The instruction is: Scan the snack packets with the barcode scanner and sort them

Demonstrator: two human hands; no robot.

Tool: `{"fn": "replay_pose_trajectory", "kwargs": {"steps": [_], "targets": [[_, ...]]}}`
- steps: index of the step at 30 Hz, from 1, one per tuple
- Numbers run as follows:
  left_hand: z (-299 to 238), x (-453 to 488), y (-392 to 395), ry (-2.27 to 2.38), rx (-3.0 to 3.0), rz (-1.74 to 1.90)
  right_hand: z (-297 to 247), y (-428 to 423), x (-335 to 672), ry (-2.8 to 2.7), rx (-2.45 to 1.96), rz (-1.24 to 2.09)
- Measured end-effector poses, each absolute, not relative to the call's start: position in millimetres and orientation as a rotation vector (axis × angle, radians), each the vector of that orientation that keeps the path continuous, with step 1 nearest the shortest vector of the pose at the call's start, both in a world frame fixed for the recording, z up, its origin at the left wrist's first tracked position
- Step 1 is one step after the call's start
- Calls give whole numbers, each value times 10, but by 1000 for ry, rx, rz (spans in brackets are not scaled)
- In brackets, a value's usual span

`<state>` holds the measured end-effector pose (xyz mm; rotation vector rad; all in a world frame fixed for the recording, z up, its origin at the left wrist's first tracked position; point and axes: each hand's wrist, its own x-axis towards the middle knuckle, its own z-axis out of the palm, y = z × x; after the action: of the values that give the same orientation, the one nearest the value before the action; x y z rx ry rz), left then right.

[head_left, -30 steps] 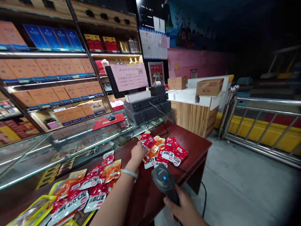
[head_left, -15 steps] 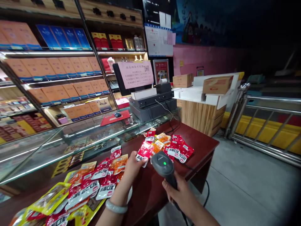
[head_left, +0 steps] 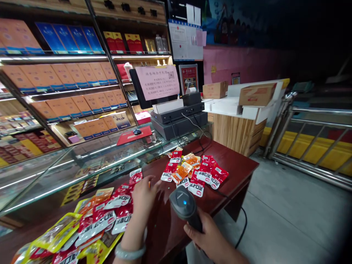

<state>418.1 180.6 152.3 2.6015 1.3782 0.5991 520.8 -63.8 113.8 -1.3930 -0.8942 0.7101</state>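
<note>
My right hand (head_left: 207, 233) is wrapped round the handle of a dark grey barcode scanner (head_left: 184, 205), which shows a blue light on its head. Over the right edge of a left-hand pile of snack packets (head_left: 96, 220) is my left hand (head_left: 144, 192), fingers apart and slightly blurred, with no packet visible in it. That pile mixes red, orange and yellow-edged packets; the hand hides part of it. Farther off on the dark red table (head_left: 231, 161) lies a second group of red and orange snack packets (head_left: 205, 172).
A glass display counter (head_left: 110, 154) runs behind the table, carrying a red mouse pad (head_left: 129, 137) and a till (head_left: 178, 121). Shelves of boxes stand behind. A black cable (head_left: 243, 231) hangs off the table's right side. A metal railing (head_left: 316, 146) stands at right.
My left hand has let go of a red packet, now lying with the far group, and moved left to the near pile. The scanner came slightly closer; its light turned from green to blue.
</note>
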Motion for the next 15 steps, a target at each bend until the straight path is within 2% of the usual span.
{"fn": "replay_pose_trajectory", "kwargs": {"steps": [4,8,12,15], "targets": [[1410,4929,1592,1264,2741,339,1110,-749,5266,-846,-1457,656],[1454,5218,1580,1294,2800,110,1059,-844,5312,-818,-1500,650],[1438,5168,1671,1257,2638,146,1042,-885,5343,-813,-1501,637],[1338,4993,1746,1165,2357,352,1041,-896,5340,-805,-1492,626]]}}
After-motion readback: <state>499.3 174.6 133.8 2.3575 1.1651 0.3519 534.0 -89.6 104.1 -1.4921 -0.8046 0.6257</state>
